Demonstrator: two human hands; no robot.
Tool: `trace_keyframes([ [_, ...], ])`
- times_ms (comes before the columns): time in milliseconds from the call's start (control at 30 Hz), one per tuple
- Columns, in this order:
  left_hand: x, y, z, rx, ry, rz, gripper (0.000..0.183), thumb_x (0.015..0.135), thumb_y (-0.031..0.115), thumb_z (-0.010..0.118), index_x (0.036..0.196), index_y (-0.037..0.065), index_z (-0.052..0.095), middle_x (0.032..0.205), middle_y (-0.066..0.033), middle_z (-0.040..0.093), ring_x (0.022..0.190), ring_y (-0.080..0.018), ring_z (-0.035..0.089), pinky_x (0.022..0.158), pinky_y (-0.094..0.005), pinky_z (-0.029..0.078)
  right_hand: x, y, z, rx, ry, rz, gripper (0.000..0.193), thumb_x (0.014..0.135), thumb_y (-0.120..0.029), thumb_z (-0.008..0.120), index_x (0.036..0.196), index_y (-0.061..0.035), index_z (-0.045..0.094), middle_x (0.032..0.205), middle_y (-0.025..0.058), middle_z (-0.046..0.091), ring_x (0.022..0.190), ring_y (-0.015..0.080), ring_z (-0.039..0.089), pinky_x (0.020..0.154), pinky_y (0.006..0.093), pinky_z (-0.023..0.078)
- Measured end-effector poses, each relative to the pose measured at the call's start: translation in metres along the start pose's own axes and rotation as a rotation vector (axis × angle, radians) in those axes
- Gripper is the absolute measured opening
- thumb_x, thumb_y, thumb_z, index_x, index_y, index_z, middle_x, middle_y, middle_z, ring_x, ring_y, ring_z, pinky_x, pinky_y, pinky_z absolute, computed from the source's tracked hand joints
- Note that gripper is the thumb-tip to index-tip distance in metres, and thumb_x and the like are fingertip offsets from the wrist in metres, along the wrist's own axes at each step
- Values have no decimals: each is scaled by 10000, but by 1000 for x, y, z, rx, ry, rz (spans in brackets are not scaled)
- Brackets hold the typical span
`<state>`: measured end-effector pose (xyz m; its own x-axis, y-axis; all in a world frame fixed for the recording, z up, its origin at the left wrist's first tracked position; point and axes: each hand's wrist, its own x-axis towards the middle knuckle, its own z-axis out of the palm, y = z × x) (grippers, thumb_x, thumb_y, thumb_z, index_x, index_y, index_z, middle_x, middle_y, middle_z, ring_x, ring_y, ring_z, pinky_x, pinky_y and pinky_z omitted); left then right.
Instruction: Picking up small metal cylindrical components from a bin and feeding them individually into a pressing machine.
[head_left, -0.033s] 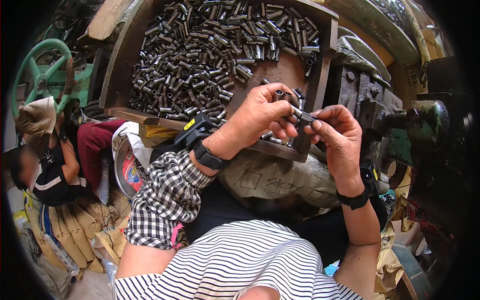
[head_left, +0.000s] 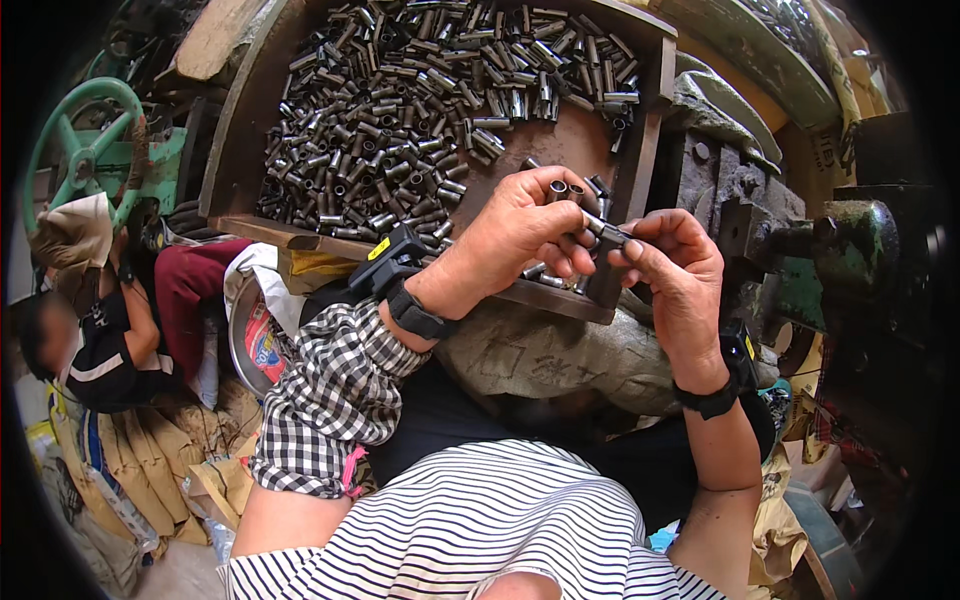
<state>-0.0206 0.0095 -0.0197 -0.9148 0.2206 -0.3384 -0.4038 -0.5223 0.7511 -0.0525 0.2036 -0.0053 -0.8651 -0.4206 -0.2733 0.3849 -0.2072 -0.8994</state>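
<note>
My left hand (head_left: 520, 225) is closed around several short metal tubes (head_left: 566, 187), two of them with their round open ends facing up. Between both hands lies another metal tube (head_left: 606, 232), its left end at my left fingers. The thumb and fingertips of my right hand (head_left: 675, 258) pinch this tube's right end. Both hands are above the near right corner of a wooden tray (head_left: 640, 175). Inside the tray is a large heap of similar dark, shiny metal tubes (head_left: 390, 140).
Right of the tray stands a dark, greasy machine (head_left: 850, 250). A grey sack (head_left: 560, 360) lies below the tray's near edge. At the left, another person (head_left: 120, 330) sits by a green handwheel (head_left: 85, 150). A round basin (head_left: 250, 330) is near my left sleeve.
</note>
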Motion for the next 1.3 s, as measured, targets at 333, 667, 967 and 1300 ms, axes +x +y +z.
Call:
trace_keyframes([
  [333,2,1,-1,-14,-22,6,177,888,79,534,1041,-9,545,805,-102,628,636,-142,650,490,-193,515,3,5,-5,107,5,43,106,835,-14,624,929,1,576,885,79,646,766,136,665,578,209,515],
  [667,3,-3,1,223,-26,117,169,910,93,556,1046,-7,554,813,-79,646,664,-125,651,544,-208,528,5,7,-8,123,17,16,120,850,-50,626,933,13,568,885,102,648,774,153,673,569,212,540],
  [967,-2,7,8,387,-69,63,166,886,88,597,1008,-22,575,763,-58,650,661,-108,657,524,-190,517,7,-1,-18,155,-30,151,130,826,-14,638,933,5,567,854,96,649,743,164,677,555,220,547],
  [1300,-5,9,11,322,-126,-91,180,854,113,655,977,29,554,808,-46,655,603,-85,630,504,-178,489,6,-2,-16,120,-169,181,155,807,-11,659,926,-6,560,804,75,642,689,133,656,566,211,527],
])
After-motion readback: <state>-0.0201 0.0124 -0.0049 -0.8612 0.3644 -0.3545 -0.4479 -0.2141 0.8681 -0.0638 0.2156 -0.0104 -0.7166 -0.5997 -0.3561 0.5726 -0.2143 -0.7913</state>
